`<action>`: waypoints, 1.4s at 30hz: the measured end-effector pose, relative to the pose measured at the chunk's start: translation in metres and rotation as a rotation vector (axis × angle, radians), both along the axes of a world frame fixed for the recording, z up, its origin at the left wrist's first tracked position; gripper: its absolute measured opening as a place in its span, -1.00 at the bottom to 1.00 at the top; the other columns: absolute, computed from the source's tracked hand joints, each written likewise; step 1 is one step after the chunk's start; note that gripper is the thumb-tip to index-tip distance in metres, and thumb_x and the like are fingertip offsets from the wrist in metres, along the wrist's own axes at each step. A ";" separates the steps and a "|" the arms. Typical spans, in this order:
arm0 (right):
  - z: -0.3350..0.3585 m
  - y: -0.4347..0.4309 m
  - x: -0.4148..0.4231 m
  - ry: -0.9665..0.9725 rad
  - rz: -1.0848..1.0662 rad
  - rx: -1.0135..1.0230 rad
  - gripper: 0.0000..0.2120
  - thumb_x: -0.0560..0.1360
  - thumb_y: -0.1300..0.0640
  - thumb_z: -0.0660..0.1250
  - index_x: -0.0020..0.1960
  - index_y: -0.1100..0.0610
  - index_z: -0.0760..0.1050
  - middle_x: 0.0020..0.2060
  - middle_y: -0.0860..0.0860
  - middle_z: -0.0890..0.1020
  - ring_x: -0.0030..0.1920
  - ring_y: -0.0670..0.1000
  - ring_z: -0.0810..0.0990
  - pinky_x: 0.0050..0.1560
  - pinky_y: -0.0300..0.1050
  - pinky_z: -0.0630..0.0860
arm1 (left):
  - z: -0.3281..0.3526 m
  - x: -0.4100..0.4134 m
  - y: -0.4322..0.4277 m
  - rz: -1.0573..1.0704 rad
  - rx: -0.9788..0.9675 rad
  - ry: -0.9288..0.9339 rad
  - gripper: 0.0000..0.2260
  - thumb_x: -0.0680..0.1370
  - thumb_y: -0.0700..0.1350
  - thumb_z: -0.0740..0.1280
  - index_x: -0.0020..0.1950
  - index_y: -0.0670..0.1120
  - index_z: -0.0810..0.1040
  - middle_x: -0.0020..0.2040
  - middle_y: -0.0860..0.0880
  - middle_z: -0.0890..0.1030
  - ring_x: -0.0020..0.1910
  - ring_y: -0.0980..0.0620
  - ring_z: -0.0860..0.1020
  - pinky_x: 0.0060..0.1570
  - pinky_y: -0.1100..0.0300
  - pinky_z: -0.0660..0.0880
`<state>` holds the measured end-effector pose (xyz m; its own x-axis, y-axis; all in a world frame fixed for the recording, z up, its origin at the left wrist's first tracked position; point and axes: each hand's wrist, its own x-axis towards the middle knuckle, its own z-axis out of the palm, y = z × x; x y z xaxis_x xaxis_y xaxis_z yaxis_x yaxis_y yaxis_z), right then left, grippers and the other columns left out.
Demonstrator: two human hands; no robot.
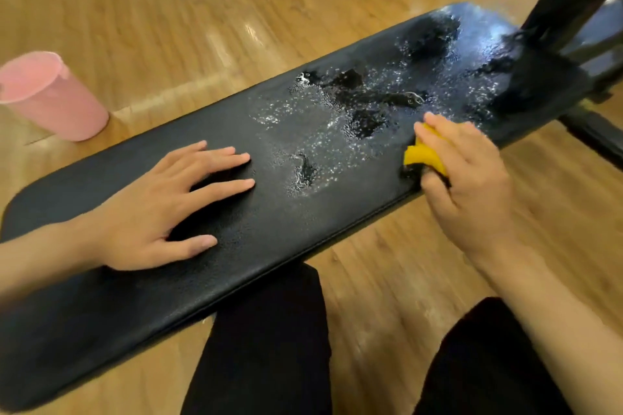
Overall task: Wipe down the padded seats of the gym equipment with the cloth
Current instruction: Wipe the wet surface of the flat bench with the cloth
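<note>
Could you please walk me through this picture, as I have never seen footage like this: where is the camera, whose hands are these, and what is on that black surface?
There is no machine here. One wide-angle camera sits on a person's head and looks down at their own bare hands. The long black surface is a padded bench of gym equipment, standing on a wooden floor. Towards the right it is beaded with droplets; the rest looks dry. The left hand lies flat on the dry part with straight fingers and holds nothing. The right hand grips a bunched yellow cloth at the bench's near edge, beside the wet patch. A pink cup stands on the floor beyond the bench. The dark shapes below are the person's legs.
</note>
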<state>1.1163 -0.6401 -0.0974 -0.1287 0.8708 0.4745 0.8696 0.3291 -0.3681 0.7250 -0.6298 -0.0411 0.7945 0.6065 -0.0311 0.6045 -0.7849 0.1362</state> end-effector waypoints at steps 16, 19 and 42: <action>0.010 -0.063 -0.071 -0.040 0.361 -0.117 -0.46 0.49 0.12 0.22 0.46 0.17 0.41 0.50 0.06 0.37 0.52 0.08 0.29 0.52 0.10 0.21 | 0.013 0.003 -0.043 0.318 0.070 0.328 -0.40 0.68 0.26 -0.08 0.68 0.05 -0.05 0.68 -0.09 0.00 0.66 -0.13 -0.02 0.56 -0.20 0.02; 0.018 -0.048 -0.098 -0.151 0.306 -0.159 -0.45 0.51 0.08 0.09 0.46 0.21 0.40 0.49 0.13 0.38 0.51 0.16 0.31 0.50 0.16 0.21 | 0.004 0.008 -0.052 0.400 -0.036 0.226 -0.42 0.70 0.23 -0.09 0.68 0.07 -0.12 0.69 -0.02 -0.14 0.66 -0.07 -0.15 0.57 -0.18 -0.07; 0.033 0.002 -0.153 -0.371 0.323 -0.334 -0.44 0.60 0.05 0.03 0.53 0.28 0.25 0.52 0.22 0.27 0.53 0.24 0.22 0.49 0.19 0.21 | -0.007 0.000 -0.047 0.423 0.015 0.142 -0.37 0.67 0.29 -0.06 0.68 0.07 -0.08 0.69 0.02 -0.10 0.65 0.01 -0.17 0.60 -0.14 -0.06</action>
<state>0.9635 -0.6383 -0.0641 -0.5171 0.8542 0.0544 0.8349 0.5174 -0.1879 0.7252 -0.6772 -0.0486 0.4649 0.8784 -0.1109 0.8846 -0.4659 0.0187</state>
